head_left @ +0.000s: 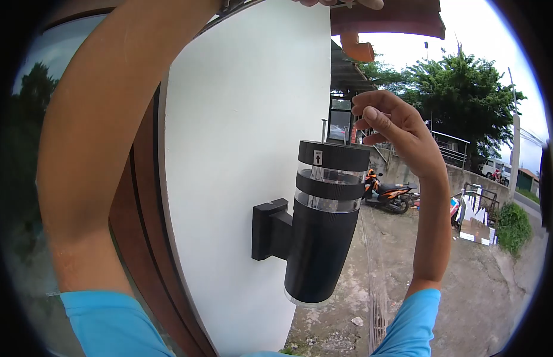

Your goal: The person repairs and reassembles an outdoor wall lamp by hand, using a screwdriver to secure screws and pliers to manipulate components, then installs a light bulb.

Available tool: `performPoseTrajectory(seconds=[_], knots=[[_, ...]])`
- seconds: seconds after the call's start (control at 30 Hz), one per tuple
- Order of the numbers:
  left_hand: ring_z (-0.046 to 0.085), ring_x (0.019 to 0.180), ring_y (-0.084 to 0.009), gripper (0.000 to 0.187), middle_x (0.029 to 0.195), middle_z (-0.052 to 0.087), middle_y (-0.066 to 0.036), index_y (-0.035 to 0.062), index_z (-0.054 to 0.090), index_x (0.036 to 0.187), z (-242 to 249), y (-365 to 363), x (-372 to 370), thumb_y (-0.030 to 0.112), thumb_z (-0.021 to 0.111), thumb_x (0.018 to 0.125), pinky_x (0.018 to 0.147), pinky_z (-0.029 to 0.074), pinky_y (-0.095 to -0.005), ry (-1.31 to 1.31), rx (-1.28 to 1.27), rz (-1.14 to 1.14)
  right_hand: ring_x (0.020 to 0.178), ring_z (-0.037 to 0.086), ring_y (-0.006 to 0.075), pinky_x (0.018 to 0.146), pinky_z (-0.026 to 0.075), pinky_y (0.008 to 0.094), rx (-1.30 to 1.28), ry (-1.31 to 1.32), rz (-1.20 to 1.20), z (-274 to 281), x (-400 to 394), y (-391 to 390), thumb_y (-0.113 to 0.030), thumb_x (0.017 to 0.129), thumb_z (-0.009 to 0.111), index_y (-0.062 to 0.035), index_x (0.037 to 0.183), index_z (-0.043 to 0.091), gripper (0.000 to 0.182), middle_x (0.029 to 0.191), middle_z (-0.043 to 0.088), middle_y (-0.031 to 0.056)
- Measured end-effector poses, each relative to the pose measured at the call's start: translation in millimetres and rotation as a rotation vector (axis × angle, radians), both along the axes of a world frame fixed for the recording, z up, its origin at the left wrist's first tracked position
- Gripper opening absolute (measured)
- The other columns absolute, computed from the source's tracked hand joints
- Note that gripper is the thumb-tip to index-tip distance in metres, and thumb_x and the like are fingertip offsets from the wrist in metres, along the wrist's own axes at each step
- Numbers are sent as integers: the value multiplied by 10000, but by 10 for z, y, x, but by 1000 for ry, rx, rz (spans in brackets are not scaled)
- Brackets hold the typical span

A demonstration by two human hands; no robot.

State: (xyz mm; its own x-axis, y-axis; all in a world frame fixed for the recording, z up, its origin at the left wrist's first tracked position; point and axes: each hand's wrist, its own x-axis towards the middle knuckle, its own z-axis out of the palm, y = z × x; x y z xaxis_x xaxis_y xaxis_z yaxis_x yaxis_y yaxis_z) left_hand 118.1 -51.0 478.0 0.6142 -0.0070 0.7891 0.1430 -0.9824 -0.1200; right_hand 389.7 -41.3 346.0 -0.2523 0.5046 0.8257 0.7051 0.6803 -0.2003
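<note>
White wall point(246, 119) w/ black lamp point(321, 220). Left hand point(339, 3) cut off at 12 o'clock, grip unclear; right hand point(395, 128) raised, pinching screw point(348, 132) atop lamp.

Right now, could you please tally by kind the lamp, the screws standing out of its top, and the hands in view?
Black wall lamp: 1
Screws sticking up from the lamp's top: 2
Hands: 2, right hand and left hand
Total: 5
</note>
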Motion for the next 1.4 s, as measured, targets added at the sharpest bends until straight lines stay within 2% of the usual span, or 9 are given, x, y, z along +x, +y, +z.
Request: performPoseTrajectory(seconds=[0.1, 0.13, 0.23, 0.3, 0.47, 0.87, 0.97, 1.13, 1.4], knots=[[538, 573, -139, 311, 710, 557, -50, 49, 618, 964, -274, -119, 33, 320, 754, 892, 496, 431, -245, 203, -59, 440, 1116, 689, 262, 877, 602, 396, -25, 71, 43, -196, -22, -22, -635, 945, 631, -16, 1374, 578, 755, 1274, 644, 201], [592, 618, -154, 382, 759, 598, -75, 31, 622, 1032, -367, -105, -16, 356, 761, 887, 514, 466, -244, 246, -70, 505, 1168, 663, 341, 898, 599, 442, -79, 154, 75, -258, -34, -49, -757, 840, 658, 9, 1463, 469, 1005, 1325, 589, 261], [747, 735, -190, 661, 873, 683, -127, -2, 611, 1225, -620, 256, -130, 521, 788, 862, 562, 588, -241, 252, -48, 564, 1222, 613, 446, 924, 581, 508, -76, 173, 93, -538, 40, 118, -829, 733, 693, 6, 1542, 325, 1219, 1369, 524, 321], [696, 541, -161, 918, 679, 634, -68, -24, 598, 1190, -747, 612, -190, 695, 851, 679, 423, 520, -227, 178, -69, 420, 1229, 599, 471, 951, 558, 531, -131, 150, 137, -681, -2, 155, -772, 714, 761, 20, 1562, 225, 1278, 1347, 520, 350], [752, 782, -194, 829, 997, 713, -126, 5, 602, 1198, -1004, 571, -265, 611, 876, 704, 460, 543, -226, 155, -190, 304, 1228, 593, 490, 1006, 518, 556, -234, -18, 185, -752, -291, -295, -649, 660, 895, 39, 1582, 73, 1414, 1304, 530, 380], [706, 675, -130, 649, 946, 721, -80, 48, 613, 1168, -1089, 586, -159, 524, 849, 795, 447, 513, -205, 54, -126, 145, 1225, 616, 398, 1068, 492, 511, -124, 74, 213, -839, -484, -222, -525, 671, 941, 27, 1524, 231, 1239, 1289, 580, 269], [732, 740, -203, 663, 899, 716, -120, -51, 615, 1214, -1069, 492, -158, 364, 865, 762, 537, 560, -273, 49, -156, 131, 1205, 631, 381, 1052, 505, 500, -123, 101, 180, -811, -453, -150, -532, 682, 929, 36, 1504, 273, 1195, 1261, 599, 260], [676, 826, -174, 633, 1076, 682, -154, -72, 508, 1350, -942, 32, -210, 270, 769, 886, 571, 526, -232, 92, -245, 219, 1136, 672, 365, 1009, 537, 481, -119, 129, 262, -635, -225, 243, -546, 694, 910, 46, 1466, 355, 1120, 1193, 643, 254], [652, 702, -105, 367, 929, 708, -93, -15, 596, 1140, -945, 52, -132, 186, 745, 872, 511, 492, -220, -106, -66, 128, 1034, 722, 375, 941, 585, 455, 141, 107, 268, -322, -300, 316, -535, 711, 897, 59, 1400, 501, 992, 1119, 681, 276]])
